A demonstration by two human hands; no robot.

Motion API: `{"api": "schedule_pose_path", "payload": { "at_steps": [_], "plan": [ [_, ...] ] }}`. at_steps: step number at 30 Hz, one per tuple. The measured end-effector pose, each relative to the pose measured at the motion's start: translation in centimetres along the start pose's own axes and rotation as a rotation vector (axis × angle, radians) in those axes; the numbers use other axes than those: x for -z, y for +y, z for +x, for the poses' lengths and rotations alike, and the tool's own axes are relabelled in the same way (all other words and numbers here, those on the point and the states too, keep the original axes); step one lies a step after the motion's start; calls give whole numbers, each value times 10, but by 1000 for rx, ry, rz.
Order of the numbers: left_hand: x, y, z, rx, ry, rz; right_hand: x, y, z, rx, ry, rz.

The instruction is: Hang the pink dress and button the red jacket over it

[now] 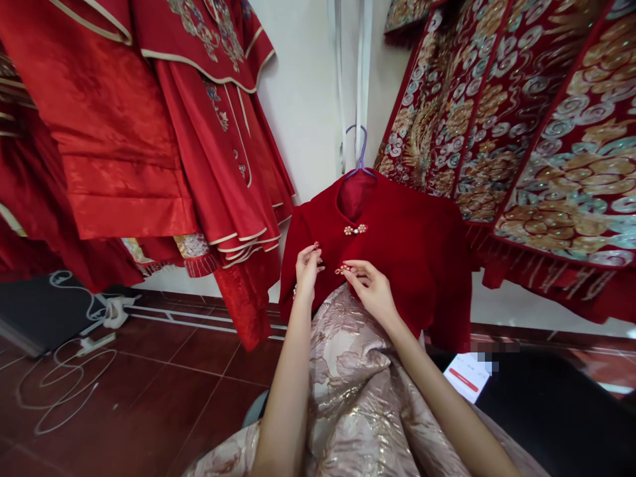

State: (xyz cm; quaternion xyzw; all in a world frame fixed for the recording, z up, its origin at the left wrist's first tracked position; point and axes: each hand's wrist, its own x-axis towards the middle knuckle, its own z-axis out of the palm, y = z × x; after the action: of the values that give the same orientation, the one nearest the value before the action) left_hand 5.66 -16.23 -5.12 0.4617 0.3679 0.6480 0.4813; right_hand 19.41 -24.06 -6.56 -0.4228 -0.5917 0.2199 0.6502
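A red velvet jacket point(407, 245) hangs on a purple hanger point(362, 152) against the white wall. A pearl clasp point(355, 229) at its collar is fastened. My left hand point(307, 268) pinches the jacket's left front edge by a small button. My right hand point(370, 285) pinches a second pearl clasp point(342, 269) lower on the front. Below the jacket a pale pink and gold brocade skirt point(358, 391) runs down under my forearms.
Red embroidered garments point(149, 119) hang at the left, and heavily embroidered red and gold robes point(521, 119) at the right. White cables point(64, 371) lie on the red tile floor at left. A white tag point(470, 376) lies on a dark surface at right.
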Motion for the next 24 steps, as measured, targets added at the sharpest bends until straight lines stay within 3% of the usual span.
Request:
{"api": "schedule_pose_path", "payload": {
  "at_steps": [5,11,15,24],
  "plan": [
    [-1,-2,19,85,-22,-134,-9,2,20,48,-65,-114],
    [-2,-5,17,82,18,-156,-30,19,61,108,-60,-250],
    [-2,-6,16,78,32,-165,-36,28,68,116,-63,-359],
    [-3,-15,22,-119,21,-16,-41,20,69,157,-29,-507]
  ]
}}
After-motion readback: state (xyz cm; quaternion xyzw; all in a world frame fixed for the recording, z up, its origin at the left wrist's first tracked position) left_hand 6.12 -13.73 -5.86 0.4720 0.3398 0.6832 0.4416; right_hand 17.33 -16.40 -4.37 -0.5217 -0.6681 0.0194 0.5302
